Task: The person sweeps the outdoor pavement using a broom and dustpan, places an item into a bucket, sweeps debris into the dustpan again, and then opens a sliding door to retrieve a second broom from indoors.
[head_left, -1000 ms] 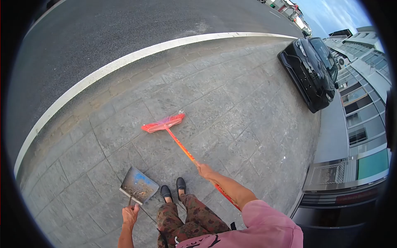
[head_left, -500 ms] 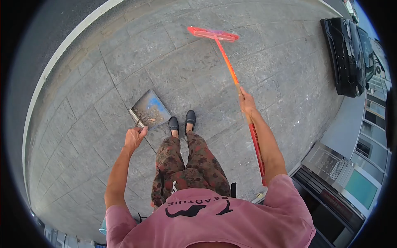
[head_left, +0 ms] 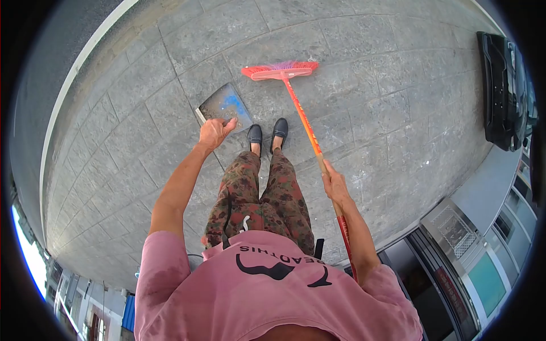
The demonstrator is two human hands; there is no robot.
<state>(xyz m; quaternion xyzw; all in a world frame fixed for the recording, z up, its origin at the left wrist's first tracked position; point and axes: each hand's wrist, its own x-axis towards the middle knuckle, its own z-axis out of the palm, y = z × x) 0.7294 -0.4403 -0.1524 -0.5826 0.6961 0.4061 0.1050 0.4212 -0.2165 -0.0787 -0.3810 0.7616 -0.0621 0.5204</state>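
The left hand (head_left: 212, 134) is gripping the dustpan (head_left: 219, 104) by its handle, fingers curled; ahead, that grey, blue-patched pan is carrying brownish debris. The red-pink broom (head_left: 273, 74) is stretching forward from the closed right hand (head_left: 336, 185); rightward, pale specks (head_left: 427, 162) are dotting the paving (head_left: 392, 133), unswept.

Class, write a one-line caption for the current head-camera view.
Broom in the right hand, dustpan in the left hand, above grey paving.
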